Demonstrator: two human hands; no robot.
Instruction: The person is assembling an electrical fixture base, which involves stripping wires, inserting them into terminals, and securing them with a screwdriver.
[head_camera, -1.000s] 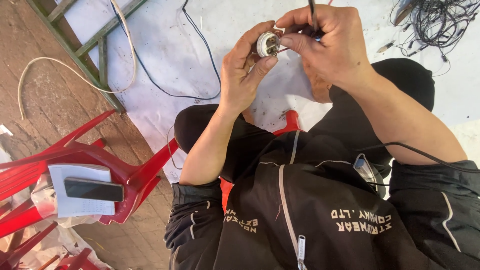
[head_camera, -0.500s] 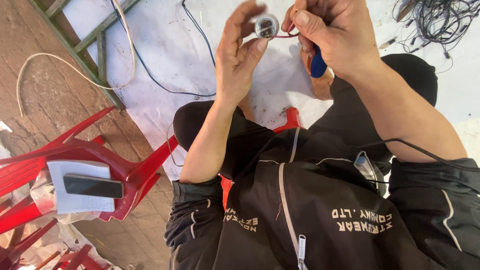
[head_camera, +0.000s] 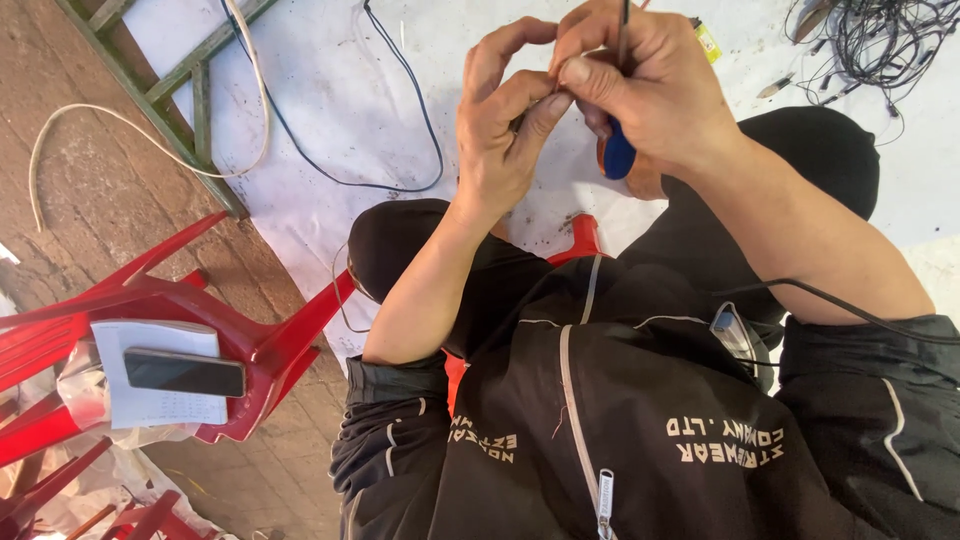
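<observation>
My left hand (head_camera: 500, 130) is raised in front of me, fingers curled round a small part that they hide from view. My right hand (head_camera: 650, 90) presses against it from the right and grips a screwdriver. Its blue handle (head_camera: 618, 152) sticks out below the palm, and its thin dark shaft (head_camera: 624, 25) points up between the fingers. Both hands touch at the fingertips above my knees in black trousers.
A red plastic chair (head_camera: 255, 340) stands at the left with a dark phone (head_camera: 185, 372) lying on a white pad (head_camera: 150, 405). A white sheet (head_camera: 330, 90) covers the floor, crossed by a dark cable (head_camera: 405, 150) and a white cable (head_camera: 90, 115). A green wooden frame (head_camera: 190, 75) lies at the upper left and tangled black wires (head_camera: 880, 40) at the upper right.
The small round metal part, visible in my left fingers before, is now covered by them. The right hand has shifted, so the screwdriver's blue handle shows under the palm.
</observation>
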